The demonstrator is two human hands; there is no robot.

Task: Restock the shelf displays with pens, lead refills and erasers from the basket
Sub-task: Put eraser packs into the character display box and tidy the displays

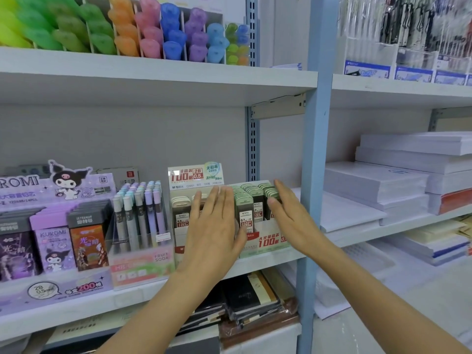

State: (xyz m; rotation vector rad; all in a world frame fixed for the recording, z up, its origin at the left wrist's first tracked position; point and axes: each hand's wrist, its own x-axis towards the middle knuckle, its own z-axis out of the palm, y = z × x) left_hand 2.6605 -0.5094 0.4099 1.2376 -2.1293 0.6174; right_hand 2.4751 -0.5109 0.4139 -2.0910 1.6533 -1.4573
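Left hand (217, 226): fingers straight and together, palm turned right, nothing gripped. It stands upright at the left flank of the green display box (265, 242), with the thumb at the box's front face. Right hand (287, 218): likewise flat and extended, nothing gripped, and set against the box's right flank with the thumb beside the rear cases. Between the two hands, the lead refill cases (249, 200) with green caps stand upright in rows inside the box. The box sits on the middle shelf (153, 286), near its right end and close to the blue upright (316, 123). Just left of it, and partly hidden by the left hand, is a beige refill box (180, 208) with a header card (195, 175). Further left are a clear pencil display (139, 215) and a purple Kuromi display (51, 226). Coloured highlighters (153, 29) are on the shelf above, and paper stacks (383, 185) are in the right-hand bay.
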